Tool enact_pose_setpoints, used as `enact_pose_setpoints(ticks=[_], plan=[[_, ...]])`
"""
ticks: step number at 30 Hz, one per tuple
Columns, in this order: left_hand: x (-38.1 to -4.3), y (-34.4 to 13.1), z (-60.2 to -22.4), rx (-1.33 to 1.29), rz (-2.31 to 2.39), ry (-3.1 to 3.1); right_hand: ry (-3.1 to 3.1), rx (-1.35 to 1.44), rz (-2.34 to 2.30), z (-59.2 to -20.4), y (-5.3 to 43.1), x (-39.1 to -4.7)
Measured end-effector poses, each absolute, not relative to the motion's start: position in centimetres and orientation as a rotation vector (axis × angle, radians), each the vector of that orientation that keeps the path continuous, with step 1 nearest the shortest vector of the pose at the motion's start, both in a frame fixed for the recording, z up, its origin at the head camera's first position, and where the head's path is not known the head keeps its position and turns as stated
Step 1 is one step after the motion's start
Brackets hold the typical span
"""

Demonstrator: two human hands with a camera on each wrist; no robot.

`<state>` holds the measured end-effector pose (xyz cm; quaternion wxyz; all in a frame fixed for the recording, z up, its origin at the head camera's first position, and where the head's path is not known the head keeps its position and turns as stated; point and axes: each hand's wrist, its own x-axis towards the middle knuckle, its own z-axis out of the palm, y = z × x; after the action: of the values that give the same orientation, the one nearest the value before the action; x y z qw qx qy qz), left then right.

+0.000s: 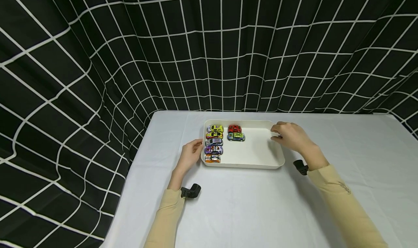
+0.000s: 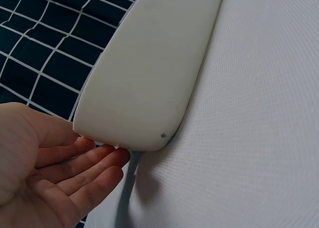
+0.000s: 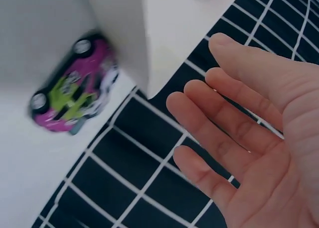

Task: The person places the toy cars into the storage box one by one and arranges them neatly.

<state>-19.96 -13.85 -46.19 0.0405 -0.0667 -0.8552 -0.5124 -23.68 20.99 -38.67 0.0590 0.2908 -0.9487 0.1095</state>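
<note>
My left hand [image 1: 191, 153] is at the left end of a white tray [image 1: 243, 165], fingers loosely extended and fingertips touching its outer wall in the left wrist view. My right hand [image 1: 290, 135] hovers by the tray's far right corner, fingers spread and slightly bent. A magenta and green toy car [image 3: 75, 86] lies outside the tray close to its wall, apart from the right fingers in the right wrist view. Inside the tray, several toy cars [image 1: 213, 150] form a column along the left side. A red toy car [image 1: 234, 128] and a blue-green toy car [image 1: 236, 137] form a second column.
A white cloth [image 1: 241, 204] covers the table under the tray. Behind and to the left hangs a black curtain [image 1: 222, 52] with a white grid. Each wrist wears a black camera band [image 1: 191, 191].
</note>
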Motion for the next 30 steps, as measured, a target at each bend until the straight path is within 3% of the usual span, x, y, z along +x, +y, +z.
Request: enact_pose_setpoints(ticks=[30], plan=[[-20.0,-13.8,-46.3,-0.183,-1.573,-2.624,-2.887,0.746,0.399,-41.8,25.8,-23.6]])
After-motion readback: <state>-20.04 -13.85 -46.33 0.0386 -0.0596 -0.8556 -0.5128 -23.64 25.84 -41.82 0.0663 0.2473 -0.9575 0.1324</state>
